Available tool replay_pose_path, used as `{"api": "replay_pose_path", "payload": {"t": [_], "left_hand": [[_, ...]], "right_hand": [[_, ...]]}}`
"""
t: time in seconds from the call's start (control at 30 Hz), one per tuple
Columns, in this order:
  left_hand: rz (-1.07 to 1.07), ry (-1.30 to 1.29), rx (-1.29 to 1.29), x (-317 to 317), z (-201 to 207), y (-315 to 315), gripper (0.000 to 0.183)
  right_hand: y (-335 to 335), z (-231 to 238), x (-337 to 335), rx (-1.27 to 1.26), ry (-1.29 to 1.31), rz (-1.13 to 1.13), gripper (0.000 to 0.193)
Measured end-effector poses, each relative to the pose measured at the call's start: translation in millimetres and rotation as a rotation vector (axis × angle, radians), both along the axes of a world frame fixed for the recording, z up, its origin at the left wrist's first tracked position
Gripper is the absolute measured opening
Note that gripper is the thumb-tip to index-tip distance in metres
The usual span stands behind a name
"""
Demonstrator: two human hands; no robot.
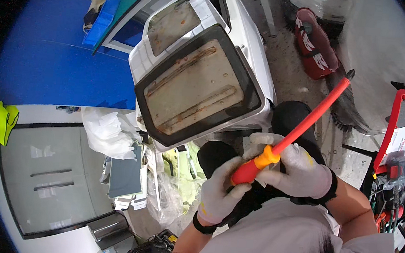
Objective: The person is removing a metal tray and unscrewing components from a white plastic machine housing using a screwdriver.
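Off ctr at approx 3–4 o'clock, holding a long red screwdriver (294,135) w/ both hands, close tog. on the one tool. Clamped round its red handle w/ left hand (221,188); curled at yellow-orange collar & shaft base w/ right hand (300,169), exact finger contact partly hidden. Gloved off-white w/ yellow marks, banded black at both wrists. Aimed w/ dark tip at 1–2 o'clock, apart from the white housing (251,39) at approx 12. Fitted there w/ a dark-framed, stained panel (196,87), tilted in view. Lying near 1–2 o'clock, farther out than the tip: red bag (313,71). Bunched at 9: white plastic sheeting (110,133), w/ hi-vis vest (3,121) farther out same dir. Seen at 8: grey-fronted cabinet (53,176). Standing out at approx 3: red frame (389,128), w/ assorted tools (389,220) nr 4.
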State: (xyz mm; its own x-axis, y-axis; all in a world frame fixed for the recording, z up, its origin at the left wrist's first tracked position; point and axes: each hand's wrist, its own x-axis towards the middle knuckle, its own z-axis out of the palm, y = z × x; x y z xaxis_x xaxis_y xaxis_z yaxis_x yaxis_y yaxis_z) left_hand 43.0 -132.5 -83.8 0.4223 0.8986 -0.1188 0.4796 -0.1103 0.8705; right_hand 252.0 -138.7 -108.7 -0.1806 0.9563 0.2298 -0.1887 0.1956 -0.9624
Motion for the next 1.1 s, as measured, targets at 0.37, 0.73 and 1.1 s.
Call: {"api": "replay_pose_path", "payload": {"t": [0.37, 0.73, 1.1], "left_hand": [[0.007, -0.064, -0.114, -3, 0, 1, 0.038], [-0.056, -0.035, -0.137, -14, -6, -14, 0.036], [-0.126, -0.069, -0.113, -19, -13, -34, 0.036]], "right_hand": [[-14, 14, 26, -0.11, 0.08, -0.309, 0.047], [-115, 45, 173, -0.331, -0.711, -1.193, 0.03], [-278, 13, 263, -0.898, -1.391, -1.209, 0.041]]}}
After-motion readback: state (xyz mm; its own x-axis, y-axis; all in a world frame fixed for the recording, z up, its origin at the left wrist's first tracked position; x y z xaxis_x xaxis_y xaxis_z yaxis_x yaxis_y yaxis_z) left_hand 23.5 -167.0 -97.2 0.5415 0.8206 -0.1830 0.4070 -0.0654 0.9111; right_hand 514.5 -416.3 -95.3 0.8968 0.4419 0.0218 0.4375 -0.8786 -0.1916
